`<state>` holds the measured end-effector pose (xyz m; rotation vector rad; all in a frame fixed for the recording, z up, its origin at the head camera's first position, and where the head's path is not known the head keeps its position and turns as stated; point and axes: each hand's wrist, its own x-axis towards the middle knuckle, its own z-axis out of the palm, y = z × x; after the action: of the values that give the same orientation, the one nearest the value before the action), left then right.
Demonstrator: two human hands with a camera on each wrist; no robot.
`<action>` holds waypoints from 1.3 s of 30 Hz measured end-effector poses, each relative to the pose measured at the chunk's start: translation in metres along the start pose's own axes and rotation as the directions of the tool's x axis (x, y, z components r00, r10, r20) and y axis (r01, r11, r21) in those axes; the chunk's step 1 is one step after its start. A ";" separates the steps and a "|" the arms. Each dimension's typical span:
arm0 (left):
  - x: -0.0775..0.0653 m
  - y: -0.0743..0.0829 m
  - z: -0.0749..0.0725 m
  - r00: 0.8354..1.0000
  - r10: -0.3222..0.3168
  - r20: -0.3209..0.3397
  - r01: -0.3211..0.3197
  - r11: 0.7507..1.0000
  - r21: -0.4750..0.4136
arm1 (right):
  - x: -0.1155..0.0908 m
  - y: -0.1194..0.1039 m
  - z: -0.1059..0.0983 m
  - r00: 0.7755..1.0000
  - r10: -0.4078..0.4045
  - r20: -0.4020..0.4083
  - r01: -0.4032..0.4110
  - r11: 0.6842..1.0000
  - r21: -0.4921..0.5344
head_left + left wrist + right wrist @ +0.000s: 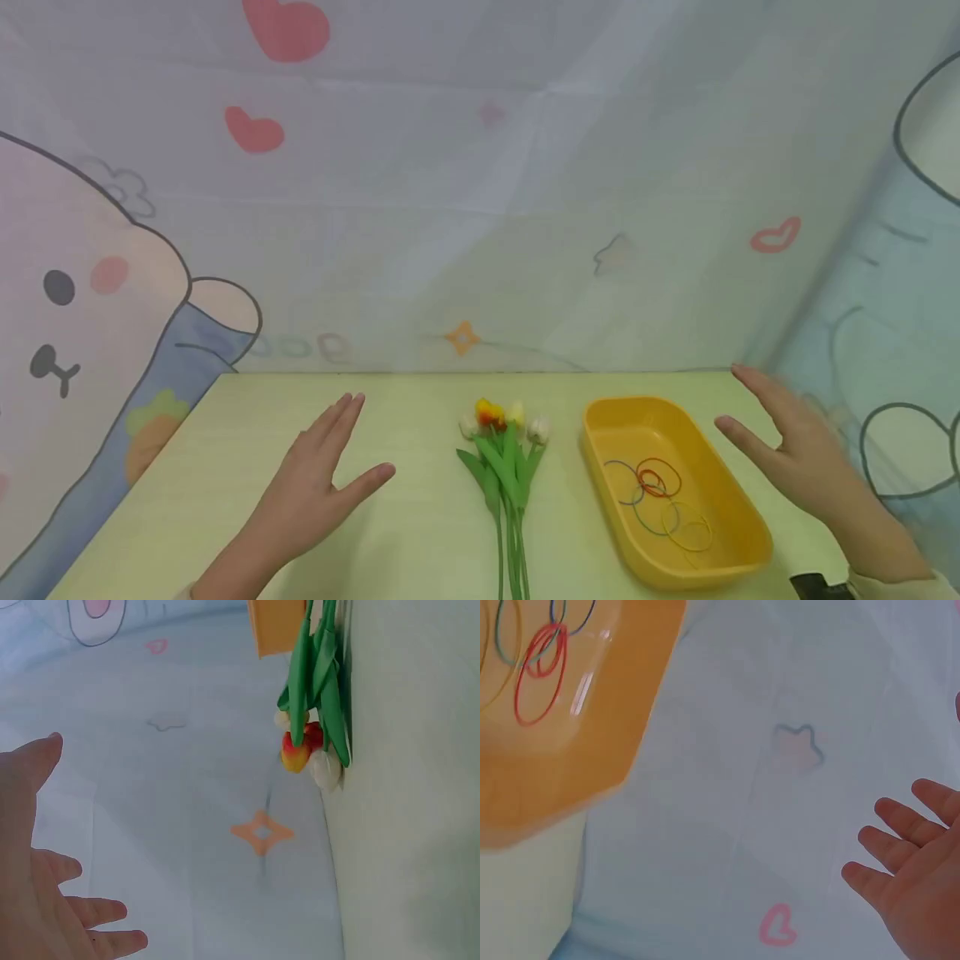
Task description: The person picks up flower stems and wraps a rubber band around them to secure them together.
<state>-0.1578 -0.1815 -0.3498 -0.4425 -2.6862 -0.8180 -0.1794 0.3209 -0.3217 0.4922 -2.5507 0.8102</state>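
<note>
A bunch of tulips (pixel 510 475) lies on the table, with white, yellow and red-orange heads toward the back and green stems toward the front. My left hand (pixel 303 492) is held to the left of it, fingers straight and thumb spread, touching nothing. To the right of the flowers stands a yellow tray (pixel 622 533). Several thin coloured bands, among them a red band (pixel 678 471) and a yellow band (pixel 708 533), lie inside it. My right hand (pixel 806 458) is raised beside the tray's right side, fingers extended and holding nothing. The right wrist view shows its fingers spread.
The pale table (pixel 202 467) ends at a back edge against a light cloth (pixel 450 167) printed with hearts and stars. Printed cloth also hangs at the left and right sides. A dark strap (pixel 817 586) shows near the right wrist.
</note>
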 end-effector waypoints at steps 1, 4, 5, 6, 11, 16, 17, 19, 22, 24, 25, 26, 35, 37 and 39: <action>0.000 0.003 0.001 1.000 -0.002 -0.003 0.002 1.000 -0.021 | 0.000 -0.005 0.003 1.000 0.001 -0.001 -0.001 1.000 0.005; -0.001 0.009 0.005 1.000 -0.020 0.000 0.020 0.996 -0.083 | -0.002 -0.018 0.011 1.000 0.010 -0.001 -0.010 0.999 0.032; -0.001 0.011 0.006 1.000 -0.029 0.006 0.029 0.994 -0.103 | -0.003 -0.022 0.013 1.000 0.001 -0.008 -0.001 0.999 0.043; -0.002 0.013 0.006 0.999 -0.041 0.013 0.042 0.991 -0.126 | -0.004 -0.026 0.015 1.000 -0.004 -0.016 0.004 0.999 0.044; -0.004 0.021 0.011 0.997 -0.067 0.043 0.075 0.970 -0.230 | -0.006 -0.044 0.026 0.995 -0.061 -0.075 0.064 0.997 0.039; -0.004 0.027 0.019 0.996 -0.060 0.073 0.080 0.946 -0.313 | -0.007 -0.059 0.037 0.993 -0.078 -0.092 0.084 0.994 0.068; -0.003 0.028 0.021 0.995 -0.057 0.080 0.080 0.943 -0.323 | -0.007 -0.062 0.040 0.992 -0.082 -0.091 0.090 0.993 0.077; -0.002 0.030 0.025 0.994 -0.055 0.093 0.084 0.938 -0.338 | -0.007 -0.068 0.044 0.992 -0.092 -0.086 0.100 0.990 0.094; -0.001 0.034 0.033 0.992 -0.061 0.114 0.099 0.925 -0.368 | -0.007 -0.077 0.051 0.991 -0.113 -0.071 0.122 0.984 0.129; -0.001 0.037 0.038 0.989 -0.067 0.128 0.113 0.913 -0.391 | -0.007 -0.082 0.055 0.989 -0.131 -0.068 0.140 0.980 0.143; 0.000 0.038 0.040 0.988 -0.069 0.136 0.119 0.907 -0.404 | -0.006 -0.083 0.058 0.989 -0.135 -0.065 0.143 0.979 0.145; 0.000 0.040 0.042 0.987 -0.071 0.142 0.125 0.901 -0.416 | -0.006 -0.085 0.061 0.989 -0.135 -0.061 0.143 0.979 0.148; 0.003 0.050 0.055 0.986 -0.060 0.155 0.130 0.861 -0.492 | -0.005 -0.099 0.081 0.995 -0.098 -0.019 0.100 0.987 0.127; 0.004 0.052 0.057 0.987 -0.052 0.154 0.124 0.854 -0.505 | -0.004 -0.101 0.085 0.997 -0.083 -0.003 0.083 0.985 0.150; 0.004 0.053 0.060 0.987 -0.043 0.155 0.119 0.845 -0.521 | -0.004 -0.103 0.090 0.998 -0.068 0.016 0.064 0.982 0.178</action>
<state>-0.1528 -0.1041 -0.3698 -0.5211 -2.5797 -1.6250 -0.1550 0.1886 -0.3433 0.6404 -2.4795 1.0184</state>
